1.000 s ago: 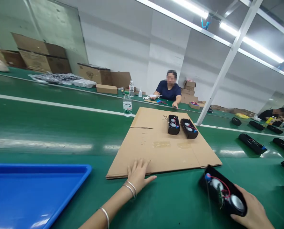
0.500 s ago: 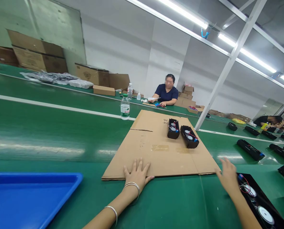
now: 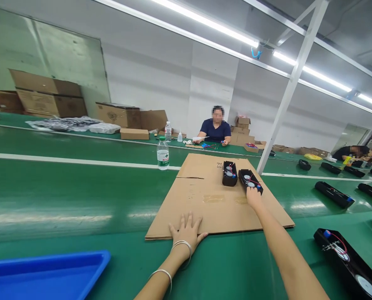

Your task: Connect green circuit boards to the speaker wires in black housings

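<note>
A flat cardboard sheet (image 3: 211, 216) lies on the green work surface in front of me. My left hand (image 3: 186, 235) rests flat on its near left edge, fingers spread. Two black speaker housings with round drivers and red wires stand on the sheet's far right part. My right hand (image 3: 254, 196) reaches across the cardboard, its fingers closed at the near end of the right speaker housing (image 3: 250, 180). The left speaker housing (image 3: 229, 174) stands just beside it, untouched. My right fingertips are partly hidden behind the hand.
A larger black speaker housing (image 3: 348, 262) lies at the near right, with more black housings (image 3: 334, 194) beyond. A blue tray (image 3: 48, 271) is at the near left. A water bottle (image 3: 162, 154) stands behind the cardboard, and a white post (image 3: 290, 91) rises at the right. A person sits opposite.
My right hand has moved from the sheet's near right corner forward and left to the right speaker housing. My left hand stays on the cardboard. The view has tilted up slightly.
</note>
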### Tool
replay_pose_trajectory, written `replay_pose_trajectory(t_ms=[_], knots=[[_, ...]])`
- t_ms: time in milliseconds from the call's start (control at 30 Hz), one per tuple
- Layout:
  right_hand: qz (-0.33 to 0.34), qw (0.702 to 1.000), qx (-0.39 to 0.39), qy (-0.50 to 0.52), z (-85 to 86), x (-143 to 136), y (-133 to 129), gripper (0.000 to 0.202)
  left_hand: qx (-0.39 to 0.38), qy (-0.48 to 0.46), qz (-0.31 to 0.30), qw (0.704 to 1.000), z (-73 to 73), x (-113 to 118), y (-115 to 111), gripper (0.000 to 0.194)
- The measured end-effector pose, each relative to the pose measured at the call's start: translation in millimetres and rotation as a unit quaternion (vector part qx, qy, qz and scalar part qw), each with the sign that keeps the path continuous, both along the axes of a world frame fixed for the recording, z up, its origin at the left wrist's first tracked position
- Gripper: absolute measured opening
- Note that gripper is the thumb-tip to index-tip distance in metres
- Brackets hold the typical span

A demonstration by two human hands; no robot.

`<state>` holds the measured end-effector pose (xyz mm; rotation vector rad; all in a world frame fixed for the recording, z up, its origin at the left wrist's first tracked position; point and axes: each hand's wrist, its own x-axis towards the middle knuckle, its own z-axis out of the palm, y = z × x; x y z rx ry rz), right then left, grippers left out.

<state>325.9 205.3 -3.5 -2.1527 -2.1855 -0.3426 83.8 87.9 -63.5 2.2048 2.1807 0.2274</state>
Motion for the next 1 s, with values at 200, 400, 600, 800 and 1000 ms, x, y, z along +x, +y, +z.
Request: replay_pose_trajectory(t_ms=[200, 400, 600, 800, 1000], knots=[[0.091, 0.996, 0.006, 0.011, 8.4, -41.8, -43.7, 0.02, 0.017, -0.023, -0.012, 1.0, -1.1, -0.8, 4.3, 0.054], [0.234, 0.97, 0.025, 0.059, 22.2, -26.5, -85.7, 0.042, 0.044, -0.083, -0.029, 0.995, -4.6, -3.8, 2.6, 0.057], [0.286, 0.957, 0.021, 0.051, 2.9, 7.1, -82.3, 0.022, 0.056, -0.184, -0.014, 0.981, 5.8, -4.6, 1.2, 0.049], [0.445, 0.893, 0.06, 0.035, -15.5, 4.4, -115.3, 0.011, 0.015, -0.23, 0.017, 0.973, 23.3, -48.1, -44.2, 0.023], [0.546, 0.834, 0.072, 0.043, -31.3, -2.0, -174.3, 0.009, -0.113, -0.162, 0.041, 0.979, 56.9, -154.5, -145.7, 0.033]])
